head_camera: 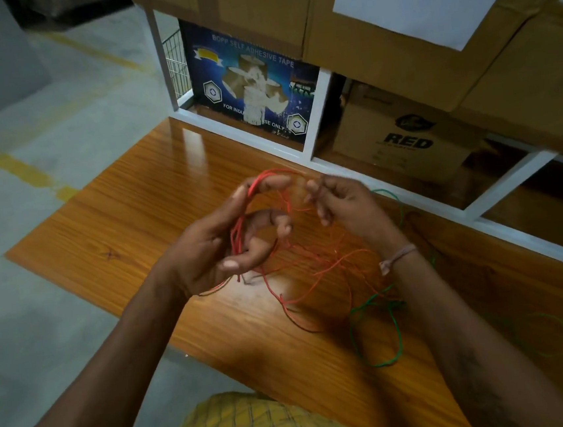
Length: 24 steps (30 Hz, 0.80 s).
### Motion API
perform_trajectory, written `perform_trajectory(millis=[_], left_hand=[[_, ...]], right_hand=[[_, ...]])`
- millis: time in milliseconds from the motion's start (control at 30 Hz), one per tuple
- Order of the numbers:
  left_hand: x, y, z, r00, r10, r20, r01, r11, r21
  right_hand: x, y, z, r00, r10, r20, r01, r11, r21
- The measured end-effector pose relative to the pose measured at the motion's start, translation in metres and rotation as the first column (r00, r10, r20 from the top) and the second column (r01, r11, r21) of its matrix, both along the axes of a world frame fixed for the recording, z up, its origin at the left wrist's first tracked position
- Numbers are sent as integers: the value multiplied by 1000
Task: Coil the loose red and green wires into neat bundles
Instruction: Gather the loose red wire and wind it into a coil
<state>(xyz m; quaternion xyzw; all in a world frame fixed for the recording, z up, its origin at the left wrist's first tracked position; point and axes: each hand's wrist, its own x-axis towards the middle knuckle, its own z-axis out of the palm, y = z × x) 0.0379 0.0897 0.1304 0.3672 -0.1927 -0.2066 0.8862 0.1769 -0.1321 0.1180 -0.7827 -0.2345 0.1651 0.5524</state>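
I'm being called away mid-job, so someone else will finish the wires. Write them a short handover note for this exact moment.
Left hand: grips several turns of the red wire wound round its spread fingers and thumb.
Right hand: pinches a strand of the same red wire, feeding it toward the coil.
Things: most of the red wire lies in loose tangled loops on the wooden table, below and between the hands. The green wire lies loose on the table to the right, partly under the right forearm.
Done: red coil started.
Left: wind the rest of the red, then coil the untouched green.
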Motion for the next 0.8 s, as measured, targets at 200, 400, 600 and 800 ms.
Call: perform_trajectory(millis=[200,400,600,800], left_hand=[[11,2,11,983,181,16,-180,982,-54],[29,0,14,799,596,-77,-567,790,233],[36,4,-21,677,465,571,-699,163,696],[29,5,-26,809,144,569,-561,-99,822]], right_hand=[[-48,10,-26,942,73,-329,-162,954,-254],[-73,-5,-17,903,350,-250,-424,825,-374],[-69,-30,16,790,496,-360,-592,771,-236],[-49,-55,33,757,522,-394,-589,806,-64]])
